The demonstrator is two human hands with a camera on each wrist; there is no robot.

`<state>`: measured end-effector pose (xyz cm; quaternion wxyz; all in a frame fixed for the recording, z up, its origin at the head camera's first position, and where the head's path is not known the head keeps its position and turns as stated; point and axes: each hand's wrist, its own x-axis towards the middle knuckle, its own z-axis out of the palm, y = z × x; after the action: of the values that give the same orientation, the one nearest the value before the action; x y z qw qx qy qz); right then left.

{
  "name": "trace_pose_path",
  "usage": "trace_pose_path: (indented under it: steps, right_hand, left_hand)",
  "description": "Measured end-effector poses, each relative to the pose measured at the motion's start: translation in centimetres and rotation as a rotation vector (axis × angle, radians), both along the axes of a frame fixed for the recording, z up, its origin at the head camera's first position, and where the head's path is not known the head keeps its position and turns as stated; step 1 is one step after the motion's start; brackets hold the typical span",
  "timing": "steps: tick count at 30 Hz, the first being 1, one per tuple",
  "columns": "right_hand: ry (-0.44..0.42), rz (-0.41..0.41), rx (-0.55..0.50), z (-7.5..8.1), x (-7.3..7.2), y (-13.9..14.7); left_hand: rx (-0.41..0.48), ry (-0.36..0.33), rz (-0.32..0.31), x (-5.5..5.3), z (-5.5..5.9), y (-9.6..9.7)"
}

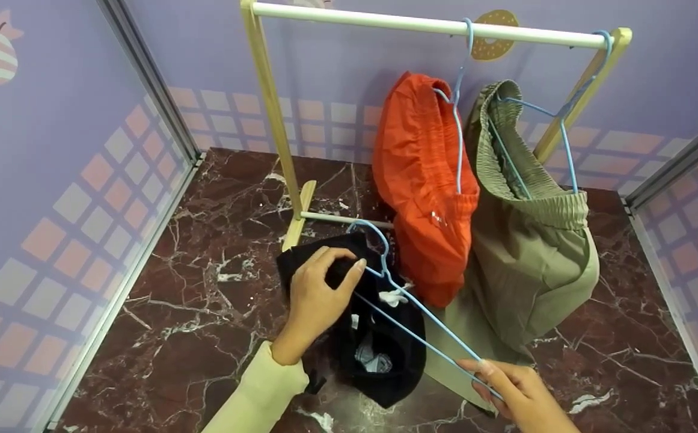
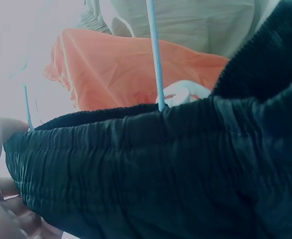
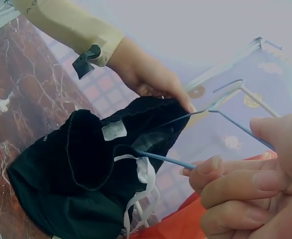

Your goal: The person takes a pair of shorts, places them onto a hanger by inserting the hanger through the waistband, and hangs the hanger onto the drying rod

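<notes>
Black elastic-waisted pants [image 1: 406,385] hang low in front of me, waist opening upward, with a white drawstring [image 1: 392,297] and a white label [image 3: 114,130] inside. My left hand [image 1: 318,294] grips one side of the waistband, its thumb by the left end of a blue hanger [image 1: 434,317]. That end of the hanger goes into the waist in the left wrist view. My right hand [image 1: 523,391] pinches the hanger's other end between thumb and fingers, outside the waistband. The hanger's hook points up and away.
A wooden rack [image 1: 270,96] with a white rail [image 1: 361,19] stands ahead. Orange shorts [image 1: 421,180] and khaki pants [image 1: 523,258] hang from it on blue hangers, close at the right. Patterned purple walls [image 1: 66,150] surround the dark marbled floor [image 1: 204,300].
</notes>
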<state>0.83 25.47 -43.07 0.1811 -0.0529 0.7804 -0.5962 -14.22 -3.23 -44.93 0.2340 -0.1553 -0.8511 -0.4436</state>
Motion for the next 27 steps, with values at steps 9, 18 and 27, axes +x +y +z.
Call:
trace_pose_path:
  steps: [9, 18, 27]
  right_hand:
    - [0.052, -0.091, 0.020, 0.4, 0.3, -0.3]
    - [0.082, -0.022, -0.055, 0.1, 0.3, -0.3]
    - [-0.087, -0.038, -0.139, -0.1, -0.2, -0.8]
  left_hand:
    - [-0.055, 0.067, -0.032, -1.3, -1.7, 0.3]
    - [0.036, 0.187, -0.172, -1.1, -2.2, 0.9]
    - [0.122, 0.292, -0.203, -0.5, -1.2, 1.8]
